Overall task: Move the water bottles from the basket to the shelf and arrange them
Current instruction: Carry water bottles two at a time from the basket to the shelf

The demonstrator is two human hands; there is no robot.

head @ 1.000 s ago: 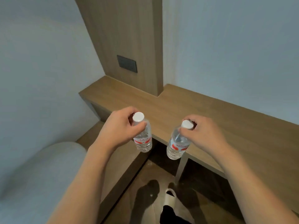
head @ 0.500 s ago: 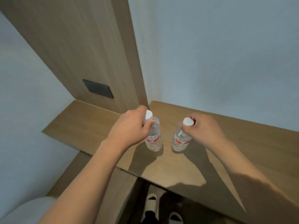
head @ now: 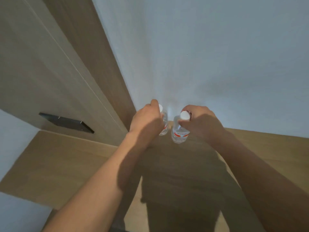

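Two small clear water bottles with white caps and red-and-white labels stand side by side at the back of the wooden shelf (head: 66, 161), close to the white wall. My left hand (head: 147, 119) grips the left bottle (head: 164, 126) by its neck and hides most of it. My right hand (head: 200, 122) pinches the right bottle (head: 179, 133) just under its cap. Both bottles are upright with their bases at the shelf surface. No basket is in view.
A tall wooden panel (head: 50, 72) rises at the left with a dark wall plate (head: 66, 122) set in it. The white wall (head: 217, 56) runs behind the shelf. My shadow falls across the shelf's middle.
Both hands have carried the bottles forward over the shelf to its back corner by the wall and brought them closer together. The view has moved nearer and tilted up.
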